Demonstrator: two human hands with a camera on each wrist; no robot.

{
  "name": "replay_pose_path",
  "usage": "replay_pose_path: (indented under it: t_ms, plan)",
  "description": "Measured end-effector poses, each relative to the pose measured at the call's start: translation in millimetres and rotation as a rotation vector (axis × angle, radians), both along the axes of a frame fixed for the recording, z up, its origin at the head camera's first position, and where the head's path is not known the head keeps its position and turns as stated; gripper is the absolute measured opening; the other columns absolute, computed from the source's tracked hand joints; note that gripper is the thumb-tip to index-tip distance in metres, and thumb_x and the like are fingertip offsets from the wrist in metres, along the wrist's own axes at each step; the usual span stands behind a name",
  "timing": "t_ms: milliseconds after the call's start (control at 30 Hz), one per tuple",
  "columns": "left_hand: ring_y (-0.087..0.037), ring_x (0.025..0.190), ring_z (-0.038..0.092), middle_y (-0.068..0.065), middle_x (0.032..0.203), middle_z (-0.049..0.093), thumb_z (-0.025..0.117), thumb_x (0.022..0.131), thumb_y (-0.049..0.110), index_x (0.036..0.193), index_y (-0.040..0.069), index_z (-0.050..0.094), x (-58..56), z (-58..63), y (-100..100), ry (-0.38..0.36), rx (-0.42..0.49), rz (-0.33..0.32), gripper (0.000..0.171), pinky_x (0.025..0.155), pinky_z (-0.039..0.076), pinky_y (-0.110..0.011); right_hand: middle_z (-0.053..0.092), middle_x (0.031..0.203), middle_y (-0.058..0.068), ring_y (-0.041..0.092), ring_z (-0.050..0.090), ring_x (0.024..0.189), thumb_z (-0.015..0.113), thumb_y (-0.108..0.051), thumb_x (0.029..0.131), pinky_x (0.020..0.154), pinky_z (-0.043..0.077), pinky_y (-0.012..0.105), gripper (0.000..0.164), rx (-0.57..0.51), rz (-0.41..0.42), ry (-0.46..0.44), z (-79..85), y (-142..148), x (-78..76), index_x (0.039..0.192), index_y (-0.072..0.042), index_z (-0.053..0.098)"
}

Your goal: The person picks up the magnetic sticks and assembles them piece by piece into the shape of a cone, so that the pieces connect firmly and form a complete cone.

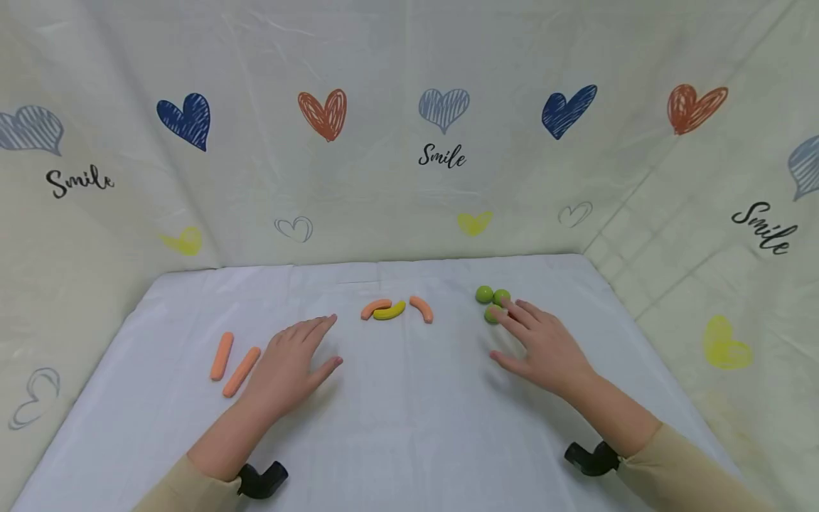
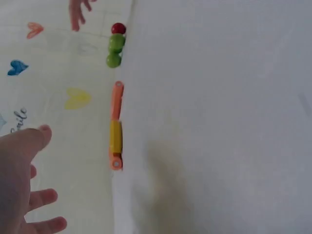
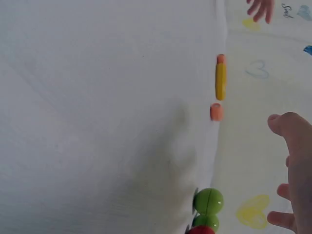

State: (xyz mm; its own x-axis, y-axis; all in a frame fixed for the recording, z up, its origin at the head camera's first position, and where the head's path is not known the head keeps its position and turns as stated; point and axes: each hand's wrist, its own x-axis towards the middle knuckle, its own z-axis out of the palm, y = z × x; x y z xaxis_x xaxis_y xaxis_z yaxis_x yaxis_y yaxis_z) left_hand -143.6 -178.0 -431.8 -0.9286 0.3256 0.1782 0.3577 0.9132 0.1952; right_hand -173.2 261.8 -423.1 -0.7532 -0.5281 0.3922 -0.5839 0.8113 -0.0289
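Note:
My left hand point(image 1: 288, 366) hovers over the left of the white table, fingers and thumb spread, holding nothing. Beside it lie two straight orange, sausage-like sticks point(image 1: 221, 356). My right hand point(image 1: 547, 348), also spread and holding nothing, is above the table at the right, nearest three green balls point(image 1: 484, 294) and partly covering one. A red ball point(image 2: 118, 29) by the green balls shows in both wrist views; in the head view I cannot make it out. At the back middle, a yellow banana-shaped piece point(image 1: 389, 311) lies between two curved orange sausage-like pieces point(image 1: 421, 309).
A white cloth point(image 1: 409, 441) covers the table. Behind and beside it hangs a pale curtain point(image 1: 384, 185) printed with hearts and "Smile" lettering. A black curved device point(image 1: 262, 481) sits at the left wrist, and another black device point(image 1: 591, 459) at the right.

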Motion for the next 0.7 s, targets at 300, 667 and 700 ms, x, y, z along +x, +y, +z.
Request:
replay_pose_path:
  t_ms: [300, 667, 700]
  plan:
    - [-0.029, 0.129, 0.052, -0.006, 0.139, 0.057, 0.063, 0.097, 0.038, 0.153, 0.028, 0.040, -31.5, -0.7, 22, -0.181, 0.249, 0.155, 0.061, 0.100, 0.044, -0.053, 0.062, 0.133, 0.012, 0.037, 0.057, 0.117, 0.074, -0.040, 0.087, 0.095, 0.045, 0.054, 0.055, -0.020, -0.084, -0.126, -11.5, -3, -24.6, 0.133, -0.015, 0.063]
    - [-0.024, 0.116, 0.060, -0.002, 0.132, 0.063, 0.064, 0.098, 0.031, 0.146, 0.029, 0.051, -85.4, -7.4, 38, -0.257, 0.324, 0.191, 0.050, 0.089, 0.051, -0.045, 0.064, 0.128, 0.012, 0.035, 0.057, 0.111, 0.076, -0.021, 0.088, 0.091, 0.047, 0.051, 0.044, 0.040, -0.120, -0.273, -12.2, 1, -54.4, 0.130, -0.012, 0.066]
    - [-0.024, 0.116, 0.060, -0.001, 0.132, 0.062, 0.064, 0.098, 0.031, 0.146, 0.030, 0.052, -90.3, -9.2, 39, -0.267, 0.326, 0.190, 0.049, 0.089, 0.051, -0.045, 0.065, 0.128, 0.011, 0.034, 0.058, 0.109, 0.077, -0.019, 0.088, 0.090, 0.048, 0.050, 0.043, 0.046, -0.107, -0.271, -12.1, 1, -56.9, 0.129, -0.011, 0.067]
